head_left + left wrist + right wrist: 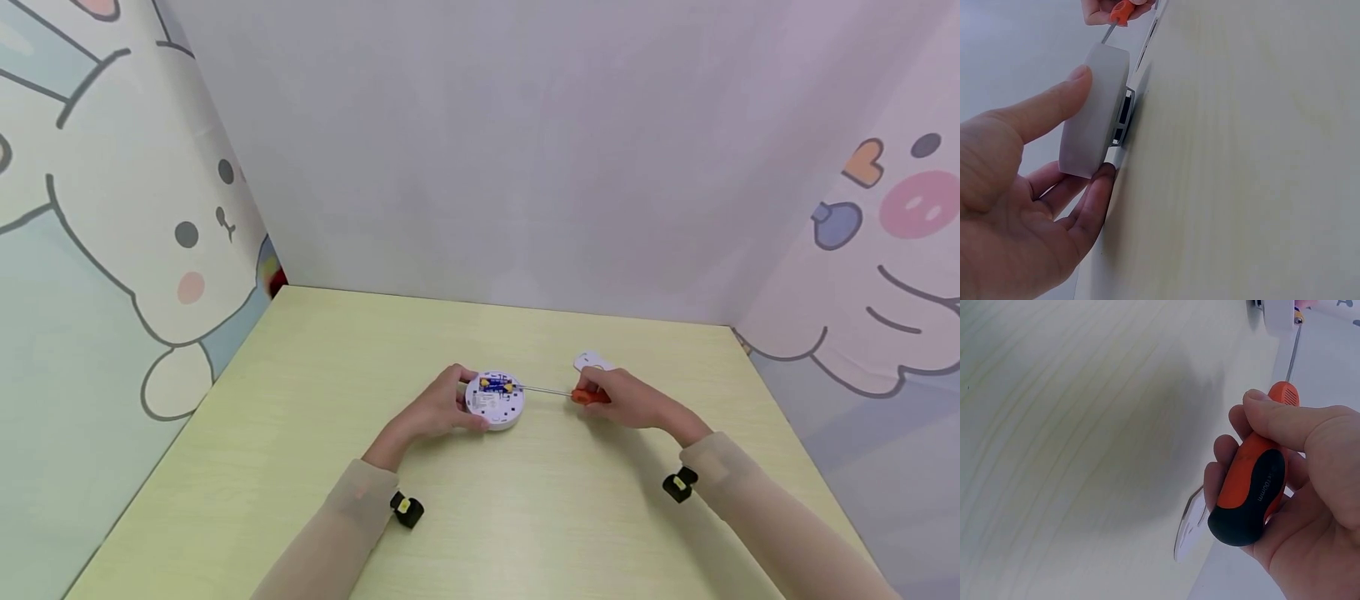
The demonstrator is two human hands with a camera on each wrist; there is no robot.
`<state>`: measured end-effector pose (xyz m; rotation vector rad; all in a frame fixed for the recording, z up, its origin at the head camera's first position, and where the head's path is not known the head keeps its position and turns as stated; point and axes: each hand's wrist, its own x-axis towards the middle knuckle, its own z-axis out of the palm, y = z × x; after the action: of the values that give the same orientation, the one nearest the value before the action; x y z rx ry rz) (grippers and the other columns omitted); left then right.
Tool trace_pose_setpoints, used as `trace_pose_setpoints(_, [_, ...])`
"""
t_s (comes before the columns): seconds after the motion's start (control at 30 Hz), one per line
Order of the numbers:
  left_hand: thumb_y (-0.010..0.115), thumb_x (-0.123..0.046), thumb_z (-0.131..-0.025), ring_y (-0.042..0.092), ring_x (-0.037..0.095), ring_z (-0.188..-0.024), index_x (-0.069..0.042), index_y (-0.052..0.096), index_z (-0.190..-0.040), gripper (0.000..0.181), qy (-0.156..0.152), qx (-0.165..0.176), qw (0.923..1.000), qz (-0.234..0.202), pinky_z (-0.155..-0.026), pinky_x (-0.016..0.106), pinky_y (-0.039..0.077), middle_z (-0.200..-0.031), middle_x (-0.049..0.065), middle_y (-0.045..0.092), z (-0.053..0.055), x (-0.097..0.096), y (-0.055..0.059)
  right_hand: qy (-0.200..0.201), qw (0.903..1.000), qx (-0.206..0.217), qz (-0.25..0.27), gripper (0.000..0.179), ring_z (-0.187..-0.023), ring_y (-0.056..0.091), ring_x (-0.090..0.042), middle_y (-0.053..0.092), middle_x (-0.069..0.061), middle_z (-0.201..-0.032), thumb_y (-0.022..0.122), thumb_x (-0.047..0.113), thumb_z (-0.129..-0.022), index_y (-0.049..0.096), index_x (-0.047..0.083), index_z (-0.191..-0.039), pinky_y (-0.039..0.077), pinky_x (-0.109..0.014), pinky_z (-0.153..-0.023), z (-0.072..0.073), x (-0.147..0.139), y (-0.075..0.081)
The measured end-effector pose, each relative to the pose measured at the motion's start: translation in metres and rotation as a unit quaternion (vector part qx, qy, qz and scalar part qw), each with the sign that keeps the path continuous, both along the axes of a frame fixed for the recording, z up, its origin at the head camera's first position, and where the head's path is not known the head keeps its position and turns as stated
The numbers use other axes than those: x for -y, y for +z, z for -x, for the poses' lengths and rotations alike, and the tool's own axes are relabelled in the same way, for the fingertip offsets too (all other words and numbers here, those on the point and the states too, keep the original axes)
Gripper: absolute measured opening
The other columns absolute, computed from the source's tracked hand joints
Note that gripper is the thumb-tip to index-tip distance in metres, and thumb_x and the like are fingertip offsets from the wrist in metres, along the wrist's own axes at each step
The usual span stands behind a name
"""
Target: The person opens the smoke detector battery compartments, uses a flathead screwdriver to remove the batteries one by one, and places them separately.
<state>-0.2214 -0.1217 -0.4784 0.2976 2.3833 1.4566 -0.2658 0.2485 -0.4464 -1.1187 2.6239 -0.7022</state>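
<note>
A round white smoke detector [498,414] is held by its rim between the thumb and fingers of my left hand [442,407]. Its back faces up, showing a blue part with yellow ends [497,385] and a printed label. In the left wrist view a slotted dome [1124,119] shows on its underside, close over the table. My right hand [628,398] grips the orange and black handle of a screwdriver [1250,475]. The metal shaft [546,390] runs left, with its tip at the right yellow end of the blue part.
A flat white plate [591,360] lies on the pale wooden table [360,350] just behind my right hand. Cloth walls with cartoon animals stand at the left and right, and a plain pale one [480,167] rises behind the table's far edge.
</note>
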Motion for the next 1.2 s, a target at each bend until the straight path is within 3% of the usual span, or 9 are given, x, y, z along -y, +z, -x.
trace_pose_setpoints(0.4, [0.096, -0.024, -0.081, 0.064, 0.021, -0.110, -0.008, 0.045, -0.150, 0.087, -0.002, -0.001, 0.9999, 0.011, -0.101, 0.041, 0.054, -0.142, 0.009, 0.056, 0.000, -0.001, 0.001, 0.005, 0.9999, -0.005, 0.008, 0.026, -0.083, 0.058, -0.006, 0.071, 0.005, -0.097, 0.082, 0.004, -0.093, 0.063, 0.014, -0.109, 0.051, -0.027, -0.076, 0.000, -0.005, -0.001])
trace_pose_setpoints(0.77, [0.095, -0.023, -0.082, 0.065, 0.021, -0.110, -0.009, 0.044, -0.152, 0.088, -0.006, 0.004, 0.9999, 0.009, -0.102, 0.042, 0.054, -0.142, 0.009, 0.056, 0.001, 0.000, 0.000, -0.009, 0.9998, 0.020, -0.003, 0.026, -0.087, 0.062, -0.008, 0.075, -0.004, -0.105, 0.080, 0.004, -0.095, 0.063, 0.014, -0.112, 0.054, -0.028, -0.079, -0.002, -0.010, 0.001])
trace_pose_setpoints(1.2, [0.095, -0.024, -0.082, 0.066, 0.021, -0.110, -0.009, 0.044, -0.151, 0.087, -0.008, 0.005, 0.9999, 0.004, -0.103, 0.042, 0.054, -0.142, 0.009, 0.056, 0.000, 0.002, 0.001, -0.013, 0.9996, 0.005, -0.023, 0.026, -0.084, 0.060, -0.008, 0.071, 0.003, -0.099, 0.081, 0.004, -0.093, 0.064, 0.014, -0.109, 0.054, -0.028, -0.076, -0.004, -0.006, 0.009])
